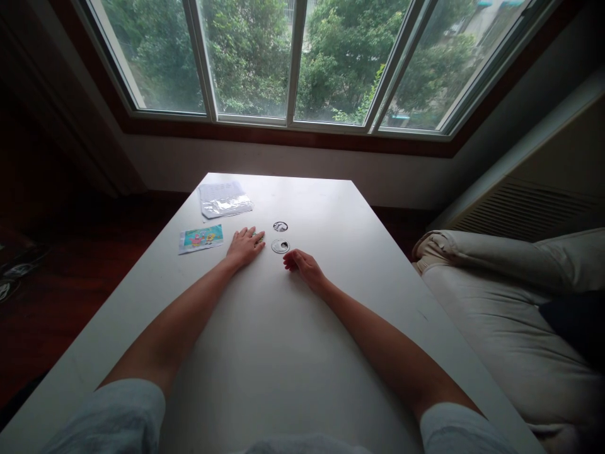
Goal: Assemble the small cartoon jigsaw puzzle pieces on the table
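My left hand [246,246] lies flat on the white table [302,353], palm down with fingers spread. Bits of green show at its fingertips, from something mostly covered by the hand. Just right of it is a round black-and-white disc [280,246] with a dark spot off its middle. A second round disc [280,226] with a dark pattern lies a little farther away. Close to the nearer disc, my right hand [302,265] rests with its fingers curled in and the thumb against them. Whatever may be between those fingers is hidden.
Left of my left hand lies a colourful cartoon picture card [203,237]. Behind it is a shiny clear plastic sleeve [225,200] with paper. A beige sofa [491,315] stands along the right side, and a window [293,63] is beyond the table's far edge.
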Tool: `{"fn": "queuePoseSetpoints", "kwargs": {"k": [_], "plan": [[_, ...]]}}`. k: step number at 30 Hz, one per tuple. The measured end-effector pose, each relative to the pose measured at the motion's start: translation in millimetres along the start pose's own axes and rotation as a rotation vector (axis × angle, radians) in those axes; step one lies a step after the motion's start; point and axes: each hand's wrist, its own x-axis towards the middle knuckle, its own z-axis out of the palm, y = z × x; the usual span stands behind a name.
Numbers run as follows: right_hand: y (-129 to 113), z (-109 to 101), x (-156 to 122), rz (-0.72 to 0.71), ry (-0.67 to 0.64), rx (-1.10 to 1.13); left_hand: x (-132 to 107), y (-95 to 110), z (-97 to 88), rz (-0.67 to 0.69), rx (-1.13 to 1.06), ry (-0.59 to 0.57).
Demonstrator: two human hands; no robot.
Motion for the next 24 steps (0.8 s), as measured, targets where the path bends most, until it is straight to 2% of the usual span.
{"fn": "queuePoseSetpoints", "kwargs": {"k": [5,9,12,14,15,17,19,21,22,23,24], "plan": [[-1.3,-0.2,0.4,0.002,-0.010,0.002,14.9,0.3,-1.0,-0.065,-0.010,0.044],[-6.1,-0.2,-1.3,0.005,-0.007,0.009,9.9,4.5,-8.9,-0.074,-0.017,0.115],[-9.7,0.0,-3.0,0.007,-0.005,0.002,-9.0,14.3,-17.4,-0.013,-0.091,0.309],[-10.9,0.4,-3.5,0.010,-0.003,-0.001,-26.1,29.8,-30.6,0.047,-0.198,0.443],[-11.0,0.6,-3.5,0.012,-0.002,0.000,-34.9,41.3,-42.1,0.092,-0.256,0.528],[-10.1,1.0,-3.3,0.010,0.004,0.000,-52.5,71.0,-76.6,0.192,-0.372,0.690],[-8.6,1.3,-2.9,0.003,0.014,0.000,-73.6,103.5,-121.5,0.302,-0.467,0.826],[-7.1,1.4,-2.6,-0.001,0.027,-0.001,-109.1,126.4,-160.0,0.421,-0.546,0.967],[-6.5,1.5,-2.5,0.002,0.031,-0.002,-136.8,130.3,-169.9,0.467,-0.575,1.026],[-6.2,1.6,-2.4,0.009,0.034,-0.003,-172.6,128.0,-170.7,0.498,-0.584,1.065],[-5.9,1.8,-2.2,0.014,0.038,-0.007,-216.5,119.6,-161.5,0.530,-0.570,1.075]]}}
